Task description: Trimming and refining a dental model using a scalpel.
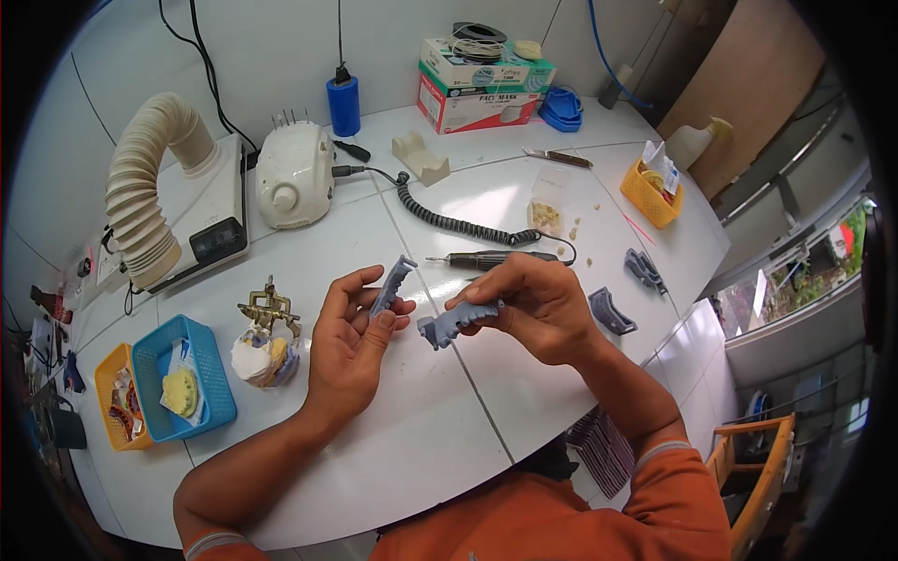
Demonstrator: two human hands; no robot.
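Observation:
My left hand grips a narrow grey-blue dental arch model between thumb and fingers, held upright with its toothed edge to the right. In my right hand, thumb and fingers pinch a second grey-blue dental arch model, its tooth shapes running along the edge. The two pieces are apart, close together above the white table. Just beyond my right hand lies a black rotary handpiece with a slim metal tip. Two more grey-blue arch pieces, one farther and one nearer, rest to the right.
A coiled cord joins the handpiece to a white control unit. Far left stands a ribbed hose. A brass articulator, blue basket and yellow basket flank the work area; a small clear box lies behind.

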